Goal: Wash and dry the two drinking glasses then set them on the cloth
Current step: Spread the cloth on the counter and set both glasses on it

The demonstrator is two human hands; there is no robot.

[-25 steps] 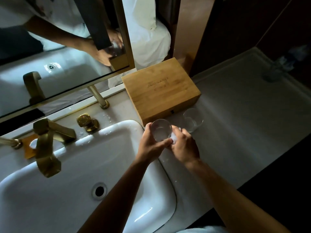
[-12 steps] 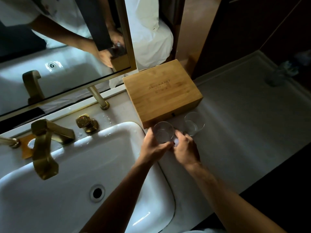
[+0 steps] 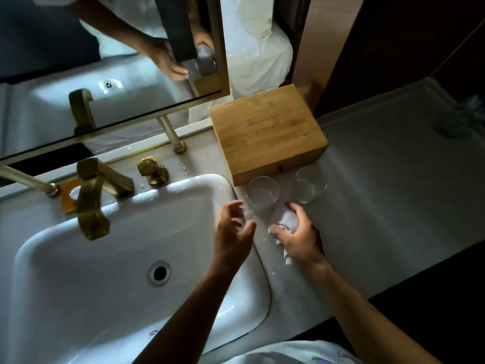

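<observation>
Two clear drinking glasses stand upright on the pale cloth point(image 3: 393, 195) just in front of the wooden box: the left glass point(image 3: 263, 191) and the right glass point(image 3: 311, 183). My left hand point(image 3: 232, 232) hovers over the sink's right rim, fingers spread and relaxed, holding nothing, a short way below the left glass. My right hand point(image 3: 299, 232) sits just below the glasses and grips a crumpled white tissue point(image 3: 287, 219), part of which sticks out under the palm.
A white sink point(image 3: 105, 271) with a brass faucet point(image 3: 91, 198) and brass handle point(image 3: 152, 169) fills the left. A wooden box point(image 3: 267, 137) stands behind the glasses. A mirror point(image 3: 105, 61) hangs above. The counter's front edge runs diagonally at right.
My left hand let go of the left glass, which now stands on the cloth beside the other one. Both hands drew back toward me; the right still holds the tissue.
</observation>
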